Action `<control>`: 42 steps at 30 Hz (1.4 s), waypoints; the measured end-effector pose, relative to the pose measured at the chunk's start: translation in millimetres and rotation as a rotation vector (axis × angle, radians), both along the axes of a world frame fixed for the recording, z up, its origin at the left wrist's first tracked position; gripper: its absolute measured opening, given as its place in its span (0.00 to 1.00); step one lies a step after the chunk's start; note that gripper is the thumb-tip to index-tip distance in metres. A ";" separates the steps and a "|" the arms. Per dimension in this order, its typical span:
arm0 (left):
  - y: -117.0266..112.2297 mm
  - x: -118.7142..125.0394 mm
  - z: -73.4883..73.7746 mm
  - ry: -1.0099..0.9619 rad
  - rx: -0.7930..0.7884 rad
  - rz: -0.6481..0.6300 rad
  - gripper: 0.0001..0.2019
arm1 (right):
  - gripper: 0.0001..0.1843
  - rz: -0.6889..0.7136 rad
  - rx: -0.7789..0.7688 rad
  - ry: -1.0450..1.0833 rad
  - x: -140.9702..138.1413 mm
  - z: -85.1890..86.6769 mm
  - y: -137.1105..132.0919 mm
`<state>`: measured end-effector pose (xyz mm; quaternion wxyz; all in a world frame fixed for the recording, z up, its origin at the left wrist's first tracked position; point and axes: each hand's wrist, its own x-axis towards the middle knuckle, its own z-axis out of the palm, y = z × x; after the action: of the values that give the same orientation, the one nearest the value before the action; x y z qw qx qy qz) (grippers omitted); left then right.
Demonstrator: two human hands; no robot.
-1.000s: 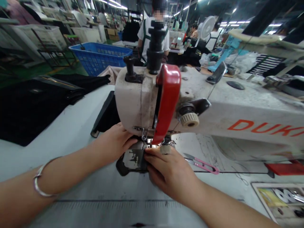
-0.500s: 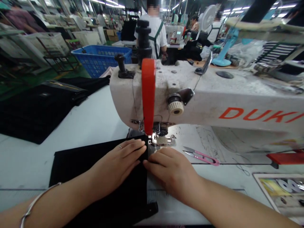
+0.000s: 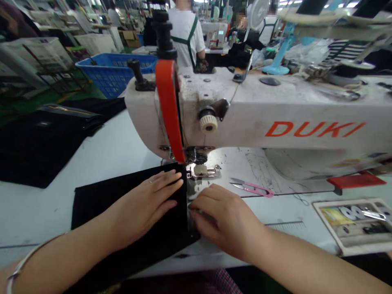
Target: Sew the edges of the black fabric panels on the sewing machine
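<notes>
Workroom: rows of sewing stations stretch away behind my sewing machine (image 3: 275,110), and past its far side a co-worker (image 3: 183,32) in a white shirt with green straps sits with their back to me, near a white fan (image 3: 259,12).

Left of the machine: a blue plastic basket (image 3: 113,73) sits further off, and a pile of folded black fabric (image 3: 39,151) lies on the white table (image 3: 101,143).

Right of the machine's needle: pink-handled thread snips (image 3: 252,188) lie on the table, and a printed card (image 3: 352,222) lies nearer me.

Machine head: a red guard (image 3: 167,106) runs down its end towards the metal presser foot (image 3: 202,171).

Black cloth (image 3: 92,218): it lies flat on the table, just left of the presser foot and towards me. Its top right corner nearly reaches the foot, and its right edge runs straight back towards my body.

Left hand (image 3: 143,202): my fingers are spread and relaxed, pressing flat on the cloth, and a thin bangle (image 3: 23,261) sits on that arm.

Right hand (image 3: 226,220): my fingers are curled at the cloth's right edge, but I can't tell whether they are pinching it.

Nearer the foot: my left fingertips sit closest, while my right hand lies lower on the edge and closer to me.
</notes>
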<state>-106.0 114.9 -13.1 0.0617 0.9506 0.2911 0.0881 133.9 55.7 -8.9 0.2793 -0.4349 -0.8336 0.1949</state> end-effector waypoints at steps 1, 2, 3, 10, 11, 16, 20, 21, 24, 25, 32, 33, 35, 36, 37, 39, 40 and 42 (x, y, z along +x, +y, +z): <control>-12.4 -3.7 3.0 0.021 -0.008 0.001 0.21 | 0.06 -0.038 -0.069 0.017 -0.2 2.5 -9.8; -26.1 -7.6 5.3 0.031 0.000 -0.006 0.23 | 0.07 -0.070 -0.117 0.032 -0.9 3.5 -19.8; -40.0 -11.1 6.7 0.034 0.015 -0.019 0.25 | 0.08 -0.090 -0.141 0.045 -2.3 3.2 -29.4; -85.7 -12.7 -0.9 0.029 0.110 -0.067 0.30 | 0.14 -0.203 -0.075 0.091 -15.0 -7.6 -59.7; -85.8 -11.0 -2.3 0.039 0.109 -0.063 0.30 | 0.15 -0.208 -0.065 0.096 -15.9 -8.4 -60.6; -88.1 -4.9 -5.7 0.092 0.120 -0.063 0.32 | 0.14 -0.238 -0.060 0.162 -16.3 -15.6 -66.3; -93.4 -2.9 -8.9 0.038 0.125 -0.012 0.29 | 0.12 -0.212 -0.053 0.148 -12.1 -14.5 -65.0; -94.1 -2.7 -10.3 0.021 0.128 -0.005 0.28 | 0.13 -0.201 -0.055 0.127 -10.2 -12.3 -62.3; -93.7 -2.8 -14.9 -0.020 0.144 0.004 0.25 | 0.09 -0.088 0.004 0.041 -3.5 -6.3 -49.5; -92.8 -2.7 -16.2 -0.032 0.154 0.002 0.24 | 0.08 -0.025 0.048 0.008 -1.5 -5.8 -44.6; -77.5 2.8 -15.5 -0.098 0.167 0.007 0.21 | 0.17 0.178 0.121 -0.130 5.7 -14.2 -18.2; -73.8 4.3 -14.6 -0.103 0.162 0.008 0.20 | 0.16 0.184 0.117 -0.146 6.1 -13.6 -15.2; -65.7 7.3 -12.9 -0.113 0.147 0.014 0.19 | 0.16 0.197 0.113 -0.181 6.6 -10.6 -8.7; -61.4 8.6 -12.3 -0.123 0.140 0.018 0.17 | 0.16 0.204 0.110 -0.196 6.7 -8.7 -5.1; -57.1 9.8 -11.9 -0.136 0.134 0.020 0.16 | 0.16 0.207 0.104 -0.209 6.7 -7.0 -1.2; -48.6 11.7 -11.6 -0.162 0.128 0.026 0.15 | 0.17 0.202 0.094 -0.229 6.6 -4.4 6.8; -44.5 12.4 -11.7 -0.172 0.126 0.027 0.15 | 0.17 0.198 0.094 -0.234 6.6 -3.7 10.8; -36.6 13.7 -11.9 -0.178 0.116 0.030 0.15 | 0.18 0.191 0.106 -0.235 6.8 -3.1 18.3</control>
<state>-92.4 78.3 -25.0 0.0311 0.9365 0.2930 0.1900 140.7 74.0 -12.0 0.1827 -0.3581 -0.9072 0.1242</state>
